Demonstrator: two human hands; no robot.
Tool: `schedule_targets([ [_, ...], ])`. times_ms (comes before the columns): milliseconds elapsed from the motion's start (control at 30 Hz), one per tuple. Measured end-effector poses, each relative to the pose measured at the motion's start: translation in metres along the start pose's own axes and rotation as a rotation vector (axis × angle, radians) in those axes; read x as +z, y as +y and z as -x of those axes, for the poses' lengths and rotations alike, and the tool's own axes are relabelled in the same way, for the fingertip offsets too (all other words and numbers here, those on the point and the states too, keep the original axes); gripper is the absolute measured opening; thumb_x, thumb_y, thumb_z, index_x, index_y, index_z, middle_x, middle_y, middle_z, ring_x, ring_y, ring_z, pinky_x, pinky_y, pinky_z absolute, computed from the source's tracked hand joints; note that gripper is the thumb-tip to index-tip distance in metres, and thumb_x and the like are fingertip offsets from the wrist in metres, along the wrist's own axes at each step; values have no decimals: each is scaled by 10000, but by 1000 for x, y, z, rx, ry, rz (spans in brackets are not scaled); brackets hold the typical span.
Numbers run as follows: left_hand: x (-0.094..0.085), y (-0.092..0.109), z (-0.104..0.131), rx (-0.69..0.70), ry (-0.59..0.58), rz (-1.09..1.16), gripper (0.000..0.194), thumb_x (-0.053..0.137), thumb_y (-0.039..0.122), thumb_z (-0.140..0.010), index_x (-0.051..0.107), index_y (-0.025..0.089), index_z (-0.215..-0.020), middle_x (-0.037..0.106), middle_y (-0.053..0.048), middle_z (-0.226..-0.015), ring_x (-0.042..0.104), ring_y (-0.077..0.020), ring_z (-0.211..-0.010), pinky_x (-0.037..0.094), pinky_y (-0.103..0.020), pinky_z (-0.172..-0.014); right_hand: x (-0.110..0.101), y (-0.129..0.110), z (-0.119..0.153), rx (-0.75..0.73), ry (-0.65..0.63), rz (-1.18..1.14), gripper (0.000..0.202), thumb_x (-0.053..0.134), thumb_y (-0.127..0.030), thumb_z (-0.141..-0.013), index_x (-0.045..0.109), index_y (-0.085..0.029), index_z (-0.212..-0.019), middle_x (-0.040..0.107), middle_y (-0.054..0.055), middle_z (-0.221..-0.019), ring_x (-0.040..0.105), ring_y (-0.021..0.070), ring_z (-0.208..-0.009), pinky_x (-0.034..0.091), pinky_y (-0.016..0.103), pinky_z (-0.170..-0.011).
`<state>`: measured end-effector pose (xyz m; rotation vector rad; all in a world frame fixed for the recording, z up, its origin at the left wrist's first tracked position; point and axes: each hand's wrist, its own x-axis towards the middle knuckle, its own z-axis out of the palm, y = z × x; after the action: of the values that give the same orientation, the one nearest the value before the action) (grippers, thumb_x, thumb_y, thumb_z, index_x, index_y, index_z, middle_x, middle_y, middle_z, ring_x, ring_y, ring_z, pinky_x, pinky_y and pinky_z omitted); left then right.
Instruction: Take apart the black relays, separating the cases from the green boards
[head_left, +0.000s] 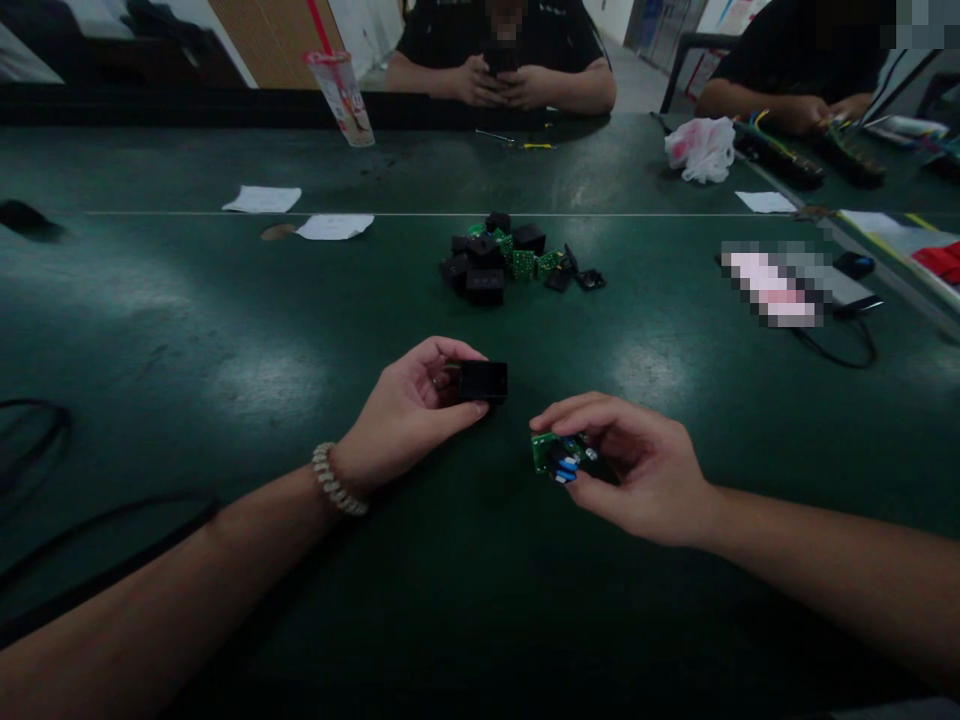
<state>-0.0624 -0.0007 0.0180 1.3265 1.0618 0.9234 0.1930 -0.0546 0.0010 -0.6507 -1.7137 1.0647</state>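
Note:
My left hand (420, 395) grips a small black plastic case (483, 381) between thumb and fingers, just above the green tabletop. To its right, my right hand (637, 465) pinches a green circuit board (541, 453) that carries blue and dark components. The case and the board are apart, with a short gap between them. Beyond both hands lies a pile of black plastic cases (485, 284) and small green circuit boards (523, 263). A few flat black pieces (591, 279) lie at the pile's right side.
Paper slips (335, 227) and a tall plastic cup (345, 100) with a red straw stand farther back left. A crumpled plastic bag (701, 150) and a blurred-out device (772, 287) with a cable are at right. Black cables (112, 510) run along the left. Two people sit opposite.

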Motion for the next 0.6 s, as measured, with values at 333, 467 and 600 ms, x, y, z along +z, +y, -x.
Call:
schedule_targets([
  [333, 1, 1, 1, -5, -2, 8, 471, 901, 153, -720, 655, 185, -1119, 767, -63, -1184, 752, -240, -1121, 617, -424, -1034, 2, -1, 1, 36, 31, 21, 401, 818, -89, -840, 744, -228, -1208, 682, 86, -1157, 725, 170, -922, 629, 296, -737],
  [467, 0, 2, 0, -6, -4, 1, 465, 904, 157, -718, 657, 181, -1112, 766, -65, -1178, 753, -244, -1120, 619, -423, -1033, 1, -1, 1, 34, 35, 43, 387, 823, -95, -839, 746, -224, -1196, 696, 91, -1140, 716, 180, -930, 591, 301, -727],
  [600, 0, 1, 1, -4, -10, 15, 470, 904, 144, -714, 658, 177, -1112, 767, -57, -1161, 756, -227, -1094, 623, -407, -1019, 0, 0, 0, 18, 22, 52, 374, 832, -124, -842, 748, -220, -1194, 718, 95, -1124, 723, 202, -958, 586, 322, -745],
])
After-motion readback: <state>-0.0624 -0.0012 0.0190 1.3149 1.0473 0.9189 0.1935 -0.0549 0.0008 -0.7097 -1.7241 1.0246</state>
